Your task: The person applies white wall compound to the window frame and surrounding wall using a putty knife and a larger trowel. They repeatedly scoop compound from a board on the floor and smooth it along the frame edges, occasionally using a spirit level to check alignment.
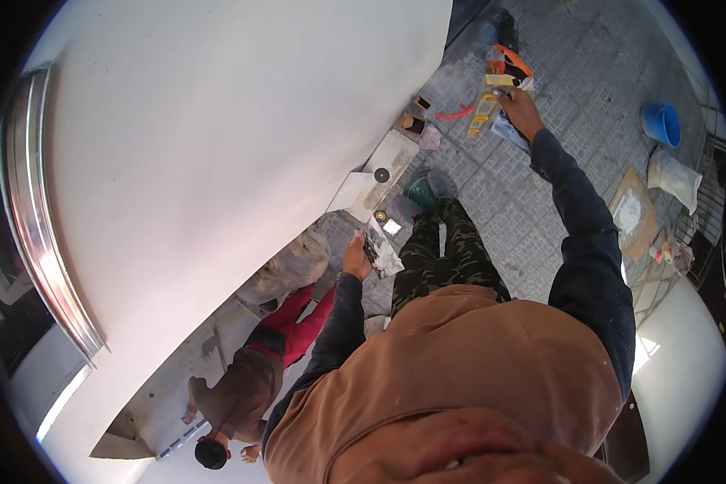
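Note:
My left hand (356, 257) is closed on the edge of a flat rectangular plate (384, 250) smeared with white plaster, out in front of my left side. My right arm stretches far ahead and to the right. Its fingers are bent together on my right hand (521, 112); what they hold is too small to make out. Just left of that hand, a yellow tool with notched-looking sections (483, 112) shows against the paved floor. Beyond the fingertips there is an orange and black thing (510, 60). The white wall (242, 121) rises on my left.
A person (242, 387) in red trousers and a dark cap is at lower left, by the wall. A blue bucket (661, 124), a white sack (674, 179) and a board with white powder (630, 211) stand at right. A green bucket (419, 190) is by my feet.

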### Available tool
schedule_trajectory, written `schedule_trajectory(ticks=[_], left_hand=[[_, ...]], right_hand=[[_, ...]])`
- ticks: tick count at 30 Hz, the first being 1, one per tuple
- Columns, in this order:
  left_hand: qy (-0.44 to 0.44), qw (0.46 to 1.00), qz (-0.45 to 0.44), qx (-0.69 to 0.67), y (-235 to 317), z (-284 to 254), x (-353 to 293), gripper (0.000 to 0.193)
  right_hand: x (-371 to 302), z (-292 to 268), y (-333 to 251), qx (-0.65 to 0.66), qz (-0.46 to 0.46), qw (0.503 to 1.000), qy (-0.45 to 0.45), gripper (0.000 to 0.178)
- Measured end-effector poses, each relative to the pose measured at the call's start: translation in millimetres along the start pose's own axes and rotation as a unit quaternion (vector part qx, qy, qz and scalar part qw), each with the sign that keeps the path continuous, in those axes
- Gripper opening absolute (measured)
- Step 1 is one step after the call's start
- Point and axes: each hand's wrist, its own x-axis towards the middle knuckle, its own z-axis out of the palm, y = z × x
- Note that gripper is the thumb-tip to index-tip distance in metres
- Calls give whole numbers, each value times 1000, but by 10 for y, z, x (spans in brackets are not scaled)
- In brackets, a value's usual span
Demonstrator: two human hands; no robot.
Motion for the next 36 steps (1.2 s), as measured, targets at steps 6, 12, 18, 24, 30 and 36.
schedule_trajectory(ticks=[6,12,18,24,30,36], left_hand=[[-68,995,-40,-66,-558,-584,397,29],[-57,990,-32,-129,-1020,-586,1333,26],[-106,992,-22,-71,-969,-574,2633,28],[-81,995,48,25,-504,-835,3876,25],[-29,989,110,99,-86,-998,4406,20],[-58,985,101,129,144,-1201,4703,25]], right_hand=[[969,1056,999,-92,-32,995,-25,47],[1711,1787,2292,4,93,982,166,48],[2130,2421,3929,209,256,919,217,45],[2346,2671,4898,241,276,911,190,37],[2552,3429,5811,283,354,886,101,42],[2625,4411,6597,362,401,839,59,39]])
